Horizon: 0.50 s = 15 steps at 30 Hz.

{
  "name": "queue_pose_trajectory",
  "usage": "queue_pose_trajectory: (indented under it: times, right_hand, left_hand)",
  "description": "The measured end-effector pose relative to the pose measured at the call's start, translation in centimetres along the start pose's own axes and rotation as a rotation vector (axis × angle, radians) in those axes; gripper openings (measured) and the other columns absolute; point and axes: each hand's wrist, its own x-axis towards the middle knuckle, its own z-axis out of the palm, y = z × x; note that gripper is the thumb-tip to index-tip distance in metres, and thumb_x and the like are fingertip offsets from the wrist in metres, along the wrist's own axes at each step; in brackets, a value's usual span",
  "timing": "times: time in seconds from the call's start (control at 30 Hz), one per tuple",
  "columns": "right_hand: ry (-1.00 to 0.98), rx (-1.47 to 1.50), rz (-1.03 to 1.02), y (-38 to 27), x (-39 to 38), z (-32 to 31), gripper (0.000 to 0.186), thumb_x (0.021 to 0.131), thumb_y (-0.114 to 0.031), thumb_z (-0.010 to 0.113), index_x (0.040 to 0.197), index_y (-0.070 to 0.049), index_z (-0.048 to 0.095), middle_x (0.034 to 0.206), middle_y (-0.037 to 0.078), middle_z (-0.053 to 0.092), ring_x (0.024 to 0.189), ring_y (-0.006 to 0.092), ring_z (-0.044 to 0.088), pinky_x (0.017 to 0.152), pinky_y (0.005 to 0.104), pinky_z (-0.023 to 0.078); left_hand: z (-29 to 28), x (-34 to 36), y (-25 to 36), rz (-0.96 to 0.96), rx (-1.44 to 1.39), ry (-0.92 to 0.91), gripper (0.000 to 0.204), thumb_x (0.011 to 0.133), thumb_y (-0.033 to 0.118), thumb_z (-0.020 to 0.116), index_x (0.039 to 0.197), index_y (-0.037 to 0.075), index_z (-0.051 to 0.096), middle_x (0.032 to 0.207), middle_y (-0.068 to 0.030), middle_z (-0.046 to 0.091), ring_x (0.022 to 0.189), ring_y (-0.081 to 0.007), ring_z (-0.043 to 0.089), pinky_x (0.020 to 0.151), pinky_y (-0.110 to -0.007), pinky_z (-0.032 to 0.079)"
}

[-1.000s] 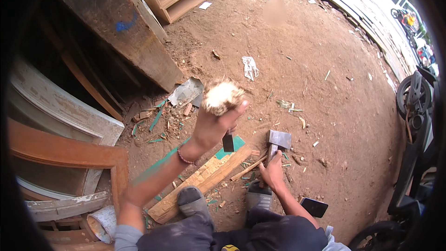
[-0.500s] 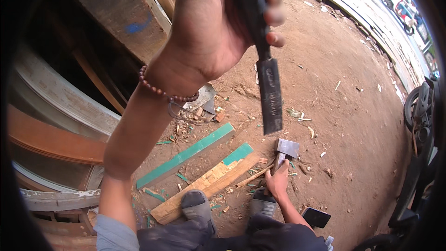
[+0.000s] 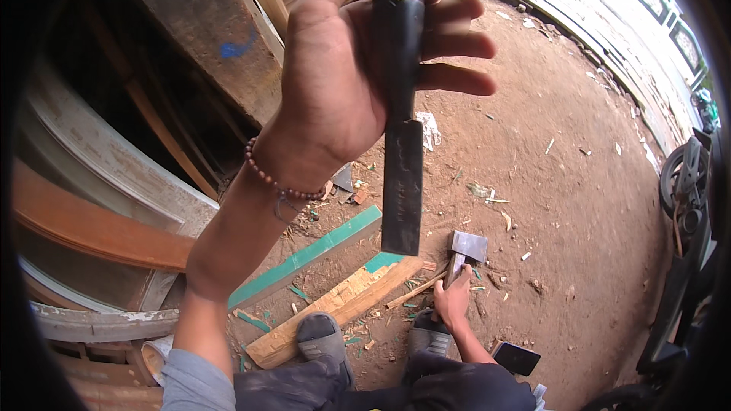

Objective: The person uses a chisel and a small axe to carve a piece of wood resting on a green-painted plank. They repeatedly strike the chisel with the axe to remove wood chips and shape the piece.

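Observation:
Raised close to my head, my left hand (image 3: 335, 68) holds a chisel (image 3: 402, 190) with its flat dark blade hanging down. The thumb presses near the top of the black handle, while several fingers stretch out to the right behind it. A bead bracelet circles that wrist. Low by my right foot, my right hand (image 3: 454, 297) grips the handle of a hammer (image 3: 468, 246) with a blocky grey metal head. Between the hands on the ground lies a partly chipped wooden beam (image 3: 335, 308), with green paint left at its far end.
A second green-painted beam (image 3: 312, 251) lies just beyond the chipped one. Wooden frames (image 3: 99, 160) lean along the left side. A dark phone (image 3: 516, 358) lies right of my leg. Part of a motorbike (image 3: 685, 190) stands at the right edge. Chips litter the dirt.
The chisel has swung from a slight slant to nearly upright and shifted left and down. The left hand's fingers have straightened outward. My right hand and the hammer barely differ.

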Motion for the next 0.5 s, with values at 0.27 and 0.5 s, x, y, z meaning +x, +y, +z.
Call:
queue_pose_trajectory:
  times: [0.27,0.5]
  right_hand:
    - [0.0,0.028,0.01,0.5,0.0,0.0,0.071,0.08,-0.016,0.062,0.138,0.001,0.025,0.126,0.033,0.047,0.116,0.0473,0.048,0.098,0.0496,0.039]
    - [0.003,0.05,0.001,1.4,0.6,0.6,0.07,0.081,-0.016,0.061,0.138,0.0,0.025,0.126,0.034,0.046,0.115,0.0482,0.048,0.097,0.0504,0.039]
  left_hand:
    - [3.6,-1.1,0.6,-0.016,-0.017,-0.041,0.042,0.09,0.037,0.038,0.097,0.003,0.06,0.111,-0.0187,0.063,0.106,-0.0454,0.059,0.089,-0.067,0.046]
    - [3.1,-2.2,0.3,-0.012,0.009,-0.087,0.042,0.09,0.037,0.037,0.097,0.002,0.06,0.111,-0.0186,0.063,0.107,-0.0458,0.058,0.087,-0.068,0.046]
